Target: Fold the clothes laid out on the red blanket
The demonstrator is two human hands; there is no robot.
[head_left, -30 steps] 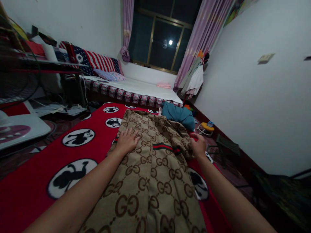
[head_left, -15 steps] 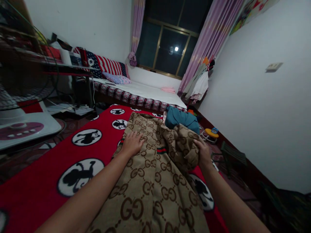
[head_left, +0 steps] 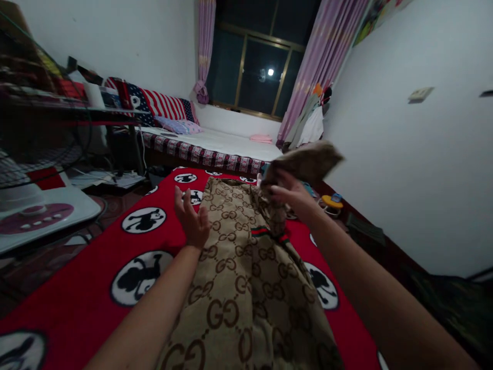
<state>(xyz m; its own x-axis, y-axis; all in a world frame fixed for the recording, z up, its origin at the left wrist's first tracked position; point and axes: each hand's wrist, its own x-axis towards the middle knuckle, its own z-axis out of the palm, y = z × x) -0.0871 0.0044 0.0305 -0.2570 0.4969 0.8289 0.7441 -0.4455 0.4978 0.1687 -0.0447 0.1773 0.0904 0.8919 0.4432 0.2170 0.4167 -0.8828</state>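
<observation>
A tan garment (head_left: 227, 267) with a brown monogram pattern and a green-red-green stripe lies spread lengthwise on a red blanket (head_left: 88, 277) with white circles. My left hand (head_left: 193, 218) is raised beside the garment's left edge, fingers apart and holding nothing. On the other side, my right hand (head_left: 292, 192) grips a part of the garment, perhaps a sleeve, lifted above the blanket; its free end flares to the right and is blurred. Behind this raised cloth a teal bundle is mostly hidden.
A bed (head_left: 215, 139) with pillows stands at the back beneath a window (head_left: 265, 72). At the left are a cluttered desk (head_left: 111, 109) and a fan base (head_left: 46, 221). A yellow stool (head_left: 331, 202) stands near the right wall. Clothes (head_left: 311, 126) hang by the curtain.
My right hand has moved up and inward, raising the bunched part of the garment. My left hand has come off the cloth and shifted left. The view has turned slightly right.
</observation>
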